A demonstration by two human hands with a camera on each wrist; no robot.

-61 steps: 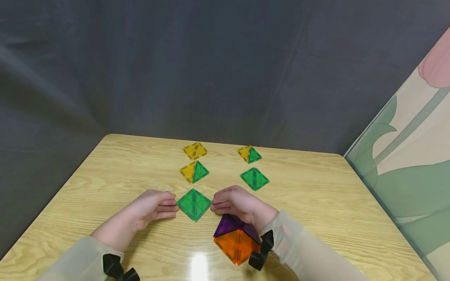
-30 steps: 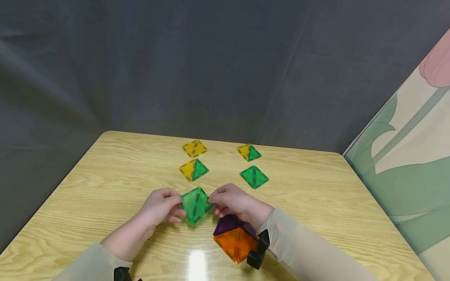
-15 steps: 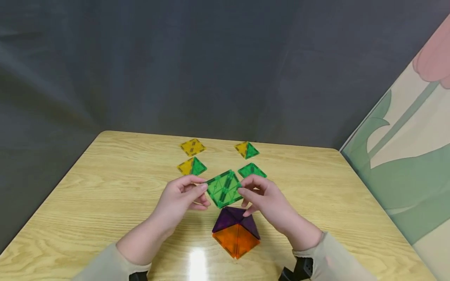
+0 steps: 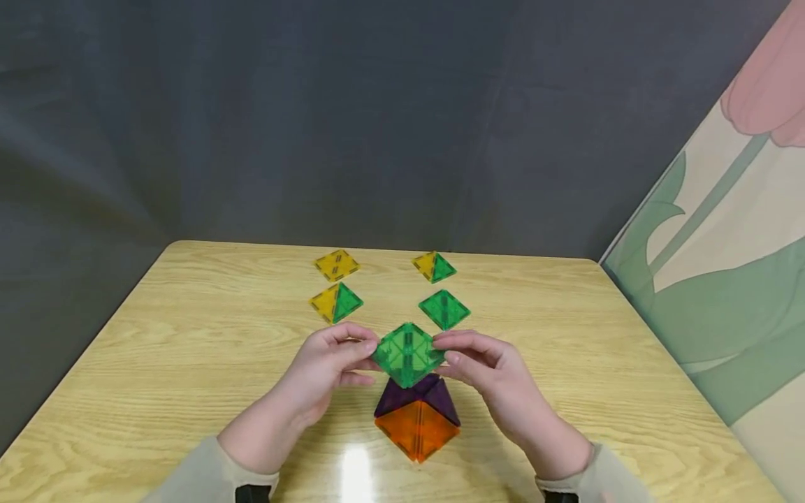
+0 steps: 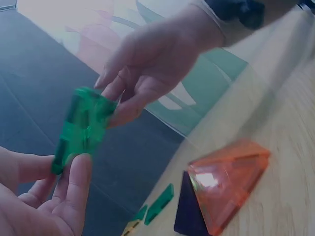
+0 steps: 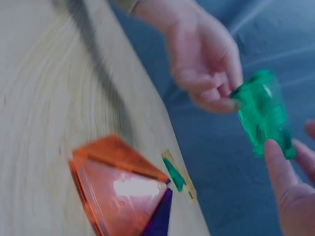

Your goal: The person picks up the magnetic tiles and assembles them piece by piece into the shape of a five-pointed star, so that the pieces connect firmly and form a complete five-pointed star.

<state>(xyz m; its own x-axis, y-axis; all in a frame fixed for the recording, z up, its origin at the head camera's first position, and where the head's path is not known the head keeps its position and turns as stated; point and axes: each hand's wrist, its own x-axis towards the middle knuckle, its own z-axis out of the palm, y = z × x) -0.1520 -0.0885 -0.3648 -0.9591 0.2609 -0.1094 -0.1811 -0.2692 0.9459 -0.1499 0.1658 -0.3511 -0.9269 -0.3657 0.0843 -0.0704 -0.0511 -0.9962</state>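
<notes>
Between my two hands is a pair of green translucent triangular magnetic tiles (image 4: pixel 407 355), joined edge to edge into a diamond. My left hand (image 4: pixel 330 367) pinches its left corner between thumb and fingers. At the opposite corner, the thumb and fingers of my right hand (image 4: pixel 503 374) pinch it too. Both wrist views show the tiles (image 5: pixel 86 125) raised off the table. Just below them in the head view stands a peaked block of magnetic tiles (image 4: pixel 418 429), orange in front and purple behind; the green tiles overlap its top there.
Farther back on the wooden table (image 4: pixel 207 335) lie flat tile diamonds: an all-yellow one (image 4: pixel 337 265), two yellow-and-green ones (image 4: pixel 336 302) and a green one (image 4: pixel 444 309). A dark curtain (image 4: pixel 352 126) hangs behind; a flowered panel (image 4: pixel 736 279) borders the right.
The green tiles lay flat left of the orange and purple block, hands at both sides. Both hands have lifted them, moved them right over the block and turned them.
</notes>
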